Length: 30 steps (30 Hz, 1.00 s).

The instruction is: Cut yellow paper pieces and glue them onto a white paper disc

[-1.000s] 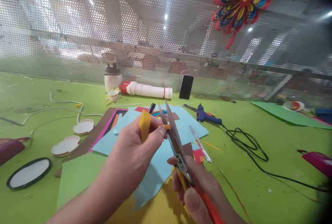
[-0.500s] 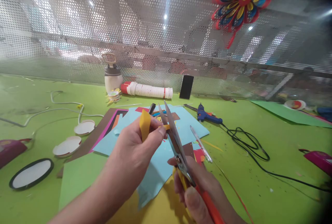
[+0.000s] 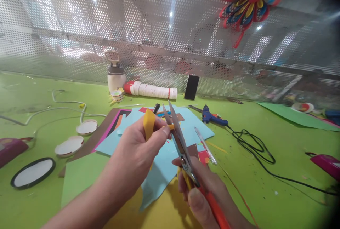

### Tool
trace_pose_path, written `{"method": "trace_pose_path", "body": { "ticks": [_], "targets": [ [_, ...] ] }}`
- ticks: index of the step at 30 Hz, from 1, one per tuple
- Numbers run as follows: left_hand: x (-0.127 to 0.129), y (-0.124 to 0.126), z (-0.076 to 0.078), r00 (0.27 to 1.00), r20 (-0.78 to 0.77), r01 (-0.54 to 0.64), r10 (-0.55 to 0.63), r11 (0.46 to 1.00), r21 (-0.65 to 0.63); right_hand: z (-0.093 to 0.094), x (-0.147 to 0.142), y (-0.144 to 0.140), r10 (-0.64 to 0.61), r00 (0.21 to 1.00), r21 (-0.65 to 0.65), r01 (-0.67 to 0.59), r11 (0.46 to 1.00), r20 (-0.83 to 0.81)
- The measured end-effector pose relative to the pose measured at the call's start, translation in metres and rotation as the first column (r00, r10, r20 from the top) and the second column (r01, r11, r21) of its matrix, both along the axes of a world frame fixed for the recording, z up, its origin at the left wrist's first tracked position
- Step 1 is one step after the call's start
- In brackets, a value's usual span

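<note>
- Above the light blue sheets (image 3: pixel 160 172), the left hand (image 3: pixel 138 153) pinches a yellow paper strip (image 3: pixel 149 124) between thumb and fingers, its other fingers curled.
- Right hand (image 3: pixel 212 183) is wrapped round the handles of the scissors (image 3: pixel 182 147), whose blades stand slightly apart.
- The strip's narrow end is at the blades; whether it touches both, I cannot tell.
- Right of the sheets, a clear pen (image 3: pixel 205 146) lies near a blue glue gun (image 3: pixel 213 117).

A phone (image 3: pixel 191 87) stands beside stacked cups (image 3: pixel 155 90) (lying sideways) — a glue gun (image 3: pixel 212 117) nearby.
</note>
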<state>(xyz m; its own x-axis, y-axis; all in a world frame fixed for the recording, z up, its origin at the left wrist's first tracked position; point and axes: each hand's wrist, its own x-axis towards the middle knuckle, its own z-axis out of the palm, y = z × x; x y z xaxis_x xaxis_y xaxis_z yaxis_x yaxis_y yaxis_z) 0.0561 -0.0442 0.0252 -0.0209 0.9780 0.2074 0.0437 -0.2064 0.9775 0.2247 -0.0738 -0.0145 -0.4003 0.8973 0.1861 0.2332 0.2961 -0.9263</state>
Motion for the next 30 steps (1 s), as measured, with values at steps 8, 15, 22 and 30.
{"method": "trace_pose_path", "body": {
  "ticks": [8, 15, 22, 30],
  "targets": [
    [0.0005, 0.0002, 0.0003, 1.0, -0.006, -0.009, 0.009, 1.0, 0.006, 0.0, 0.0005, 0.0001, 0.004, 1.0, 0.007, -0.004, 1.0, 0.012],
    [-0.0001, 0.002, -0.0014, 0.999, -0.032, -0.006, 0.006, 1.0, 0.0, -0.0043, 0.0016, 0.0002, -0.011, 1.0, 0.022, 0.011, 1.0, 0.026],
    [0.0, 0.0001, -0.0036, 1.0, -0.011, -0.021, 0.02, 0.997, -0.07, -0.0022, 0.0019, 0.0013, -0.003, 0.999, 0.015, 0.003, 1.0, 0.034],
    [-0.0017, 0.0002, -0.0054, 1.0, -0.006, 0.013, -0.013, 0.999, -0.036, -0.0053, 0.0018, 0.0002, -0.022, 1.0, -0.003, 0.022, 1.0, 0.012]
  ]
}}
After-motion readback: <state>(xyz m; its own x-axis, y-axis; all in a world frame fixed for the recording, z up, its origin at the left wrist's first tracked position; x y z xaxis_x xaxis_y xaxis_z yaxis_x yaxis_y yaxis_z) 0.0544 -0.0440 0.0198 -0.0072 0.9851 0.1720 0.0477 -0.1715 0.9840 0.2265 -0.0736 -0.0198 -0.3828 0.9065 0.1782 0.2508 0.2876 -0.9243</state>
